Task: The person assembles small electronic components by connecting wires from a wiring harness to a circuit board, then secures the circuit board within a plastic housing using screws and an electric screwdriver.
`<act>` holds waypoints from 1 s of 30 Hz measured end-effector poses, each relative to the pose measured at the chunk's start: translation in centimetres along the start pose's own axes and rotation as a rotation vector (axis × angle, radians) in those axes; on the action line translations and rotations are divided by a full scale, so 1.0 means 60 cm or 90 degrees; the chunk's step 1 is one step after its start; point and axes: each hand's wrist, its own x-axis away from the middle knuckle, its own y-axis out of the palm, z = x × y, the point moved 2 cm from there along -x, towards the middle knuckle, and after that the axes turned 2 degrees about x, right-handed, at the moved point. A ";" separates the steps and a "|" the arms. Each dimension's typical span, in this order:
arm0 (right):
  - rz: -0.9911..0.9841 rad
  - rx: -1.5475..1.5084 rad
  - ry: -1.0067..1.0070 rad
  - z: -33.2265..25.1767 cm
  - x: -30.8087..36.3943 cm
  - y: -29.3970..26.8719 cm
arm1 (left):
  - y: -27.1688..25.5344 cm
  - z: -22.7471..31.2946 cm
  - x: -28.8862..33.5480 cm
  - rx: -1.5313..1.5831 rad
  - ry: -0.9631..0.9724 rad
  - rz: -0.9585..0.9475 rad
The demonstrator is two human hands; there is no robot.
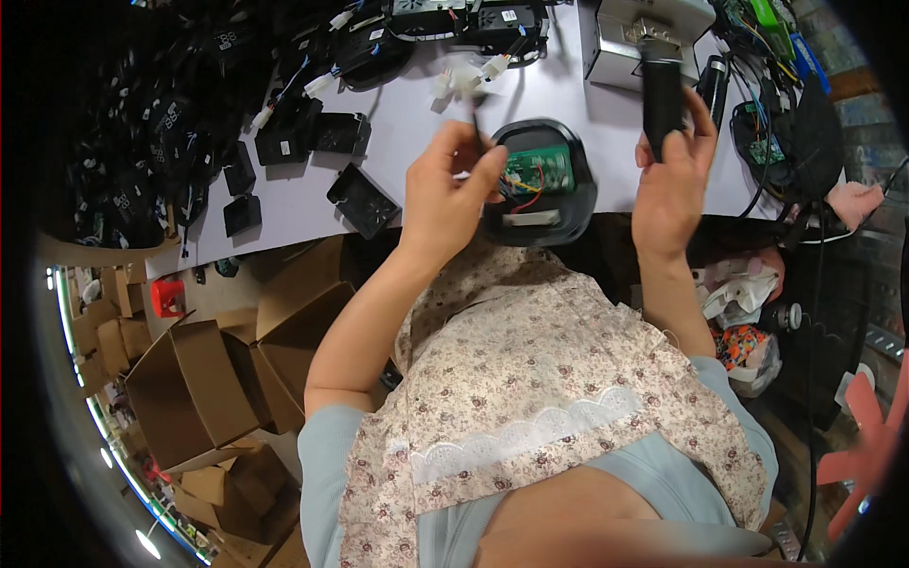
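Note:
In front of me, at the table's near edge, lies a black plastic housing [585, 206] with its inside facing up. A green circuit board [549, 168] and thin red, yellow and black wires show in it. My left hand [440, 204] is at the housing's left side, pinching a dark cable [478, 121]. Blurred white connectors [461, 79] show at the cable's far end. To the right, my right hand [668, 204] is closed round a black cylindrical electric screwdriver [663, 109]. Its far end is over a silver metal box [615, 47], where the tip is hard to make out.
Many black housings [170, 133] are heaped at the left. Small black plastic boxes [363, 201] lie nearer. Another opened housing [762, 156] and a black cable [812, 312] are at the right. Cardboard boxes [194, 388] stand below left, a pink fan [866, 435] at lower right.

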 end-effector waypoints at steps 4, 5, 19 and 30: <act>-0.151 -0.304 0.130 -0.037 0.046 -0.001 | 0.010 -0.022 0.044 0.297 -0.081 0.131; -0.166 -0.294 0.198 -0.043 0.062 0.006 | 0.014 -0.022 0.055 0.305 -0.063 0.132; -0.330 0.450 -0.139 0.059 0.059 0.072 | -0.004 -0.059 0.084 -0.300 0.452 0.134; -0.392 0.460 -0.225 0.068 0.067 0.086 | -0.017 -0.083 0.080 -0.247 0.488 0.128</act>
